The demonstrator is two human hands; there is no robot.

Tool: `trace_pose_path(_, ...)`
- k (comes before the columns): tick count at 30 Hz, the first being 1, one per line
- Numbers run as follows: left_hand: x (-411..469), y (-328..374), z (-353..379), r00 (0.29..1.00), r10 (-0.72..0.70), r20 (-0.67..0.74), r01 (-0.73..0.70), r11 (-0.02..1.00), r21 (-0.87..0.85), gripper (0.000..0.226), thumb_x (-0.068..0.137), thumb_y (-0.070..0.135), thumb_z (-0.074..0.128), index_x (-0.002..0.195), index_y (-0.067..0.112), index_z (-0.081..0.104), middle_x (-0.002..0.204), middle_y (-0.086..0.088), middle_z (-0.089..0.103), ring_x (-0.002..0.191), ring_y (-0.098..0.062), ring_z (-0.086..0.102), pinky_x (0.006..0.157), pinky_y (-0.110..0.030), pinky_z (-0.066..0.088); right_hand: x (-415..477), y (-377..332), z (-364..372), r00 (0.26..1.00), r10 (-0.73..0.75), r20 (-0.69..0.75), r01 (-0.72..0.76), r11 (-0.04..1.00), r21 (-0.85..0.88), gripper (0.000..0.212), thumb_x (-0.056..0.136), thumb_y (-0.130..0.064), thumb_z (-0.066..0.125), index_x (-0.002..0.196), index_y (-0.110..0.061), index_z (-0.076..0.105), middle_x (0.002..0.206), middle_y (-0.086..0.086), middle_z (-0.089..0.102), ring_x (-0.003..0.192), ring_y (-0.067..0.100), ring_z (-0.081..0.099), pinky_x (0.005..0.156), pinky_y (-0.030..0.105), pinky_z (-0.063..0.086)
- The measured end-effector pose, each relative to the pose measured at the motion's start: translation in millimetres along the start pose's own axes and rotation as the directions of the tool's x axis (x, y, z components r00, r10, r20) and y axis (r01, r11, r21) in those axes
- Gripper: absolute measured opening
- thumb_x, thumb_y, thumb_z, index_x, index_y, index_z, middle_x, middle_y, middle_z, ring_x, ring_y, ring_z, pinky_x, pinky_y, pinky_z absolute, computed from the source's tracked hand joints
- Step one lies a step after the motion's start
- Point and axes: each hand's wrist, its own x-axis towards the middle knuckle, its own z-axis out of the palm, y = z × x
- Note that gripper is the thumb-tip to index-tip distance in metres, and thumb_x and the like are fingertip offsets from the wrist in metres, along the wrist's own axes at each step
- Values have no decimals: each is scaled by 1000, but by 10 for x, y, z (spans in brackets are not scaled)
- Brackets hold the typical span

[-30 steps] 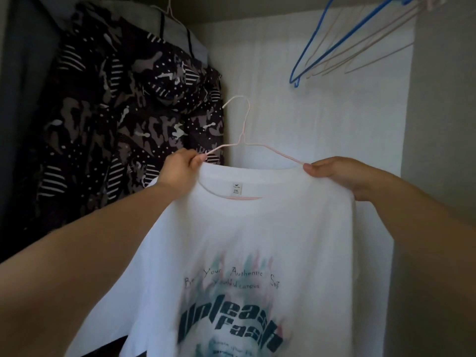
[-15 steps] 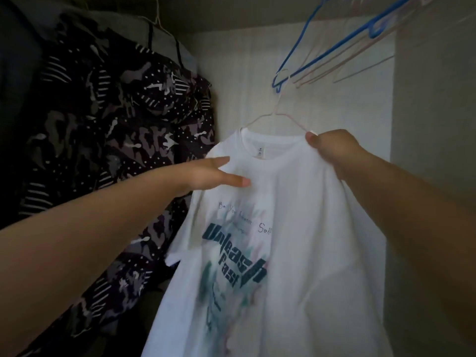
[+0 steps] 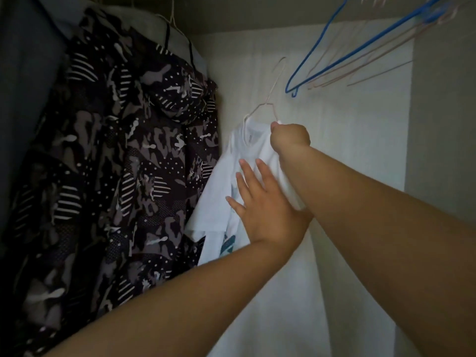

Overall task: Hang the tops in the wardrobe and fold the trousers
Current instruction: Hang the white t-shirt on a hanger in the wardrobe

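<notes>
A white printed T-shirt [image 3: 219, 202] hangs on a pale pink wire hanger [image 3: 268, 99] inside the wardrobe, turned edge-on to me. My right hand [image 3: 289, 136] grips the shirt's shoulder together with the hanger arm, fist closed, held high. My left hand [image 3: 260, 202] lies flat with straight spread fingers against the shirt's front below the collar. The hanger's hook points up toward the top of the wardrobe; I cannot see whether it rests on a rail.
A dark camouflage-patterned jacket [image 3: 123, 176] hangs at the left, close beside the shirt. Several bare wire hangers, one blue [image 3: 360, 45], hang at the top right. The pale back wall [image 3: 347, 150] and the grey right side panel [image 3: 443, 124] close the space.
The shirt has gone up and deeper into the wardrobe and turned sideways. My left hand, which let go of the left shoulder earlier, now presses flat on the shirt's front.
</notes>
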Motion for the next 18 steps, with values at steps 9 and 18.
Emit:
trace_pose_path(9,463,-261,-42,977,-147,-152,147,989,-9,108,83,48,63,150,17,-15,156,-8,-22,146,-26,-11,113,-58,0,-4,-94,57,1000,12,0,-12,996,89,44,98,-35,42,123,0,51,125,12,57,113,26,55,82,25,40)
trace_pose_path(18,790,-430,-143,960,-42,-276,66,995,78,93,84,38,62,151,22,0,158,2,-14,146,-19,-10,114,-55,-2,104,-156,71,999,-26,-28,29,990,139,44,97,-37,45,120,0,53,122,13,59,111,26,56,75,25,37)
